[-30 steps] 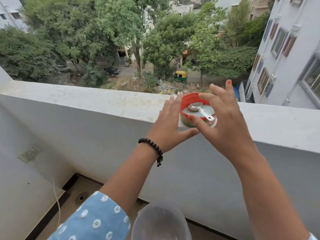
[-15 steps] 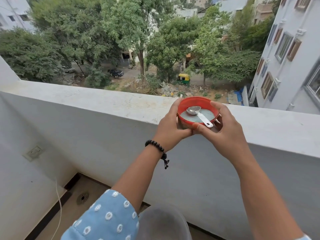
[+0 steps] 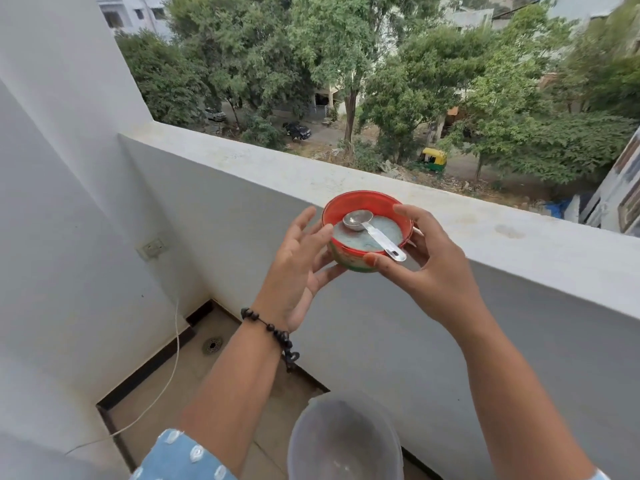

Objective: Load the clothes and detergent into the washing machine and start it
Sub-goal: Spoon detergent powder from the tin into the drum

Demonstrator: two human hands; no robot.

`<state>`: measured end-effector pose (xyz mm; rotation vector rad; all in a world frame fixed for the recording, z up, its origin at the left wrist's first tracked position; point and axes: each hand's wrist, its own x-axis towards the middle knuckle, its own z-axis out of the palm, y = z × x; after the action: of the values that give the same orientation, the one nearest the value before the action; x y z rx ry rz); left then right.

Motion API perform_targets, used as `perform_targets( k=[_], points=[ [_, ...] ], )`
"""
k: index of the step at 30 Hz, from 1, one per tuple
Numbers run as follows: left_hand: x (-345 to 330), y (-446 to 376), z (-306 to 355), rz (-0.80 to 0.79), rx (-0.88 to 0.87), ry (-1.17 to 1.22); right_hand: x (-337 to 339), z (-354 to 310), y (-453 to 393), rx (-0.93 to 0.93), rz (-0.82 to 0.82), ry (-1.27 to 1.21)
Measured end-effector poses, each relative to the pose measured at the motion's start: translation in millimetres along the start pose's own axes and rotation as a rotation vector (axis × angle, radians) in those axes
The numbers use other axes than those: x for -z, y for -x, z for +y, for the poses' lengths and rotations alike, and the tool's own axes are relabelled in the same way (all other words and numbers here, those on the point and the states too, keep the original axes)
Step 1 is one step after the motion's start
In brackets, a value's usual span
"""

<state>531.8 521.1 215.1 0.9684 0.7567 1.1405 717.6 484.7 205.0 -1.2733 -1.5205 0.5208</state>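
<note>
Detergent tub (image 3: 360, 263), a round container with a red rim and a green-and-white printed wall, sits between your two hands in front of the balcony parapet, raised off every surface. Nearest to you, at the bottom edge, a translucent grey plastic bucket (image 3: 344, 441) is cut off by the frame and blurred; its contents cannot be made out. Your blue sleeve with white dots (image 3: 180, 457) is also cropped there. Your left hand (image 3: 298, 271) cups the tub's left wall, thumb under the base, fingers curled loosely along the side; a black bead bracelet (image 3: 273, 332) circles that wrist. Your right hand (image 3: 426, 268) grips the right wall, thumb at the near rim, index finger over the far rim. The lower wall of the tub is partly hidden by both hands. Inside, a small steel measuring spoon (image 3: 372, 233) lies on pale powder, handle resting on the near rim. Beyond runs the white concrete parapet (image 3: 242, 157); past it, trees, parked cars, and a yellow-green auto-rickshaw (image 3: 433, 159), partly screened by foliage.
</note>
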Motion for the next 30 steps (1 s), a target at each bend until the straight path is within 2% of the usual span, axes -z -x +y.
perform_targets(
  k=[4,12,18,22,26,30],
  points=[
    [33.6,24.5,5.1,0.218,0.038,0.097,-38.1,-14.3,2.5,0.048,-0.110,-0.039],
    [101.8,87.4,21.4,0.432,0.120,0.219,-115.7,-34.6,11.5,0.112,-0.391,-0.159],
    [148.7,144.8,27.8,0.671,-0.020,0.205,-180.2,-55.5,33.5,0.122,-0.561,-0.182],
    [174.8,188.6,33.8,0.803,-0.094,0.170,-218.5,-75.3,54.7,0.109,-0.545,-0.212],
    [199.1,234.3,35.9,0.902,-0.152,0.118,-250.4,-93.2,78.4,0.049,-0.641,-0.251],
    [222.9,282.4,36.4,0.979,-0.198,0.085,-280.2,-118.4,100.9,-0.079,-0.764,-0.415]
  ],
)
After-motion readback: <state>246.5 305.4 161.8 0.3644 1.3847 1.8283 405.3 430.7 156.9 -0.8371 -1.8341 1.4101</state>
